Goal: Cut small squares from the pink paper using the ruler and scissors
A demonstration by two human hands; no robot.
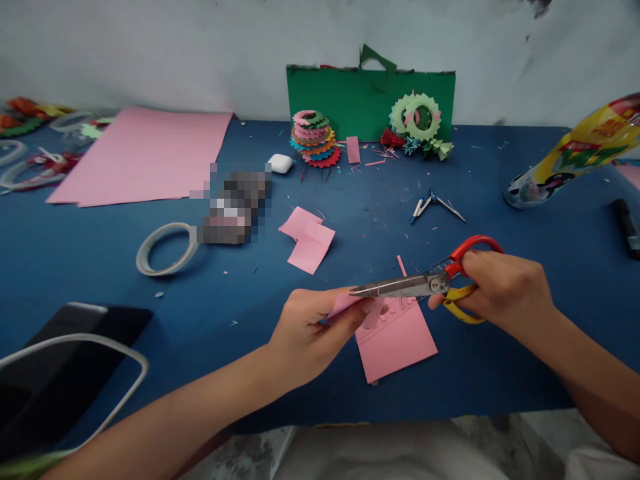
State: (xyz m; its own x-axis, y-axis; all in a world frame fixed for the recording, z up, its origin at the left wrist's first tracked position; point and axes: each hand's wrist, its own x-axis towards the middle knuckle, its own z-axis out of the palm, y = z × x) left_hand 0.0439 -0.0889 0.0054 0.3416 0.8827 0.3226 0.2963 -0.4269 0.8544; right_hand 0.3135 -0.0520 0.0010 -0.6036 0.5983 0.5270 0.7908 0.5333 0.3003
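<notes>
My left hand [313,333] pinches a small piece of pink paper [345,301] between thumb and fingers. Around the handles of a pair of scissors [400,287], one loop red and one yellow, my right hand [505,287] is closed. The scissor blades look nearly together and lie across the pink piece, close to my left fingertips. Below them on the table rests a larger pink sheet [397,347] with small cut shapes along its upper part, partly covered by my left hand. Several pink squares [310,239] lie farther back.
On the blue table [240,360] are a tape roll [167,250], a compass [435,203], large pink sheets [150,157] and a white case [281,163]. A yellow bottle [575,150] stands right. Paper rings [315,140] sit before a green board [370,100]. A dark device [75,360] lies left.
</notes>
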